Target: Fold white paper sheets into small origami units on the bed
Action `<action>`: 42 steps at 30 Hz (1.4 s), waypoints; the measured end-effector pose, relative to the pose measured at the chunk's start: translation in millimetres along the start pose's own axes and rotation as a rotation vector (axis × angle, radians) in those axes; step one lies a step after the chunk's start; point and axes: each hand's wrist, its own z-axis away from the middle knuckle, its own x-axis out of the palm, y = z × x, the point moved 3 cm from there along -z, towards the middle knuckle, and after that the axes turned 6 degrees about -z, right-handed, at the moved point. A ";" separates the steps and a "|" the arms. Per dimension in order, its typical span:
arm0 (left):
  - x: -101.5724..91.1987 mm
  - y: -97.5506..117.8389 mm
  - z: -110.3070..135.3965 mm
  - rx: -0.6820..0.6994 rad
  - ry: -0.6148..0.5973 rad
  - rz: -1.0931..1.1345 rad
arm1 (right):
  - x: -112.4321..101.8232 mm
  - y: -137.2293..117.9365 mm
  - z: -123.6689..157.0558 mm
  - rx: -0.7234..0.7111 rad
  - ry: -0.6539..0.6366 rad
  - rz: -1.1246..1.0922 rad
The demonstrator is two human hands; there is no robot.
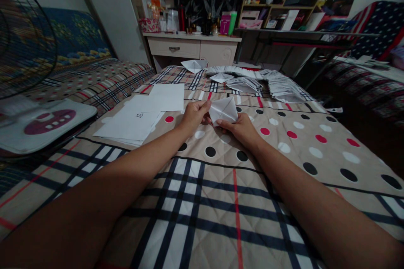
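Note:
Between my two hands I hold a small folded sheet of white paper, creased across its face, just above the bedspread. My left hand pinches its left edge between thumb and fingers. At the lower right corner my right hand grips it, thumb on top and the fingers mostly hidden beneath. Left of my left hand lies a loose pile of flat white sheets, one with a small dark mark. Beyond the hands, several folded papers and a long curved row of stacked folded papers rest on the bed.
A patterned bedspread with plaid bands and dots covers the surface. At left stand a wire fan and its white base. Behind are a white dresser crowded with bottles, a shelf and a dark desk.

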 end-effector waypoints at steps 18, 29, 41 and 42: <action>6.0 0.3 4.2 0.018 -0.112 0.029 | -0.7 0.1 0.7 -0.007 -0.008 0.004; 3.8 -1.3 5.3 -0.003 -0.069 -0.052 | 0.1 -3.3 0.5 -0.036 -0.001 -0.073; 3.1 -0.2 5.0 -0.029 -0.055 -0.011 | 0.0 -6.5 1.1 -0.045 -0.025 -0.155; 3.3 -0.9 4.9 -0.031 -0.062 0.000 | 0.2 -6.1 1.1 -0.038 -0.035 -0.173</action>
